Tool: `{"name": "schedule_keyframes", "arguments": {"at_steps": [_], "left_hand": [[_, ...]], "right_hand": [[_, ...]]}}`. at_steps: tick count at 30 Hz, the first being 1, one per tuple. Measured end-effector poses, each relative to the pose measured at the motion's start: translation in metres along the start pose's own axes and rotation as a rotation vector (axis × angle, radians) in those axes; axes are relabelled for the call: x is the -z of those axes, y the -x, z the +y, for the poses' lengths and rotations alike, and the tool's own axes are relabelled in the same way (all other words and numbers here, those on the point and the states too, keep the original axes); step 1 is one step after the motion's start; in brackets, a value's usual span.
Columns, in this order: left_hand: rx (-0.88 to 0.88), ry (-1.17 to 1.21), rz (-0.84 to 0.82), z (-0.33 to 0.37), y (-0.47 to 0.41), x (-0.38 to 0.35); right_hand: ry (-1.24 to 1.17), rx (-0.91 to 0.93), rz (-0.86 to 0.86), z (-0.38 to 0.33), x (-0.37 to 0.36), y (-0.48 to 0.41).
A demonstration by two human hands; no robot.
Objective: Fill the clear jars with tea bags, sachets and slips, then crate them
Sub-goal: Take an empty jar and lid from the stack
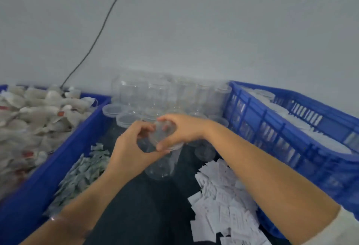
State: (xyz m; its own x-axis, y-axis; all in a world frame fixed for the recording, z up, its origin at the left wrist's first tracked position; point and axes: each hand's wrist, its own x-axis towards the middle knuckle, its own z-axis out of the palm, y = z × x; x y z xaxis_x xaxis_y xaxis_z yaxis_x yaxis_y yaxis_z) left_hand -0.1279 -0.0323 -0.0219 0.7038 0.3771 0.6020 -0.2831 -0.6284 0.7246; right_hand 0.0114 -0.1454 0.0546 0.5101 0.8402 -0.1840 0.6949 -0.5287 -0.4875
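Gripping a clear cylindrical jar [160,167]

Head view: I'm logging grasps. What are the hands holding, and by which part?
Both hands hold one clear jar by its upper end: the left hand grips the upper wall, the right hand curls round the rim.

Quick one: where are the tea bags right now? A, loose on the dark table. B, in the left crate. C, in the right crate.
B: the tea bags are heaped in the left crate, while the table holds only sachets and slips.
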Motion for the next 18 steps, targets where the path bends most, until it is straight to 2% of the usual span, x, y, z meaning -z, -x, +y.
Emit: {"name": "schedule_keyframes", "arguments": {"at_steps": [3, 6, 8, 12, 16, 18], "left_hand": [[0.154, 0.117, -0.034, -0.037, 0.052, 0.013], [0.22, 0.237, -0.12, -0.065, 0.085, 0.012], [0.203, 0.187, -0.03, -0.072, 0.092, 0.004], [0.195, 0.162, 0.075, -0.076, 0.094, -0.022], [0.278, 0.191, 0.022, -0.087, 0.085, -0.024], [0.267, 0.199, -0.045, -0.086, 0.073, -0.019]], "right_hand": [[-0.009, 0.019, -0.037, -0.014, -0.069, -0.005], [-0.123, 0.043, 0.044, -0.027, -0.115, -0.003], [-0.082, 0.049, 0.133, -0.036, -0.133, 0.0], [0.3, -0.12, 0.408, -0.049, -0.163, 0.003], [0.265, -0.088, 0.671, -0.042, -0.175, -0.004], [0.234, -0.018, 0.721, -0.034, -0.171, -0.007]]}}
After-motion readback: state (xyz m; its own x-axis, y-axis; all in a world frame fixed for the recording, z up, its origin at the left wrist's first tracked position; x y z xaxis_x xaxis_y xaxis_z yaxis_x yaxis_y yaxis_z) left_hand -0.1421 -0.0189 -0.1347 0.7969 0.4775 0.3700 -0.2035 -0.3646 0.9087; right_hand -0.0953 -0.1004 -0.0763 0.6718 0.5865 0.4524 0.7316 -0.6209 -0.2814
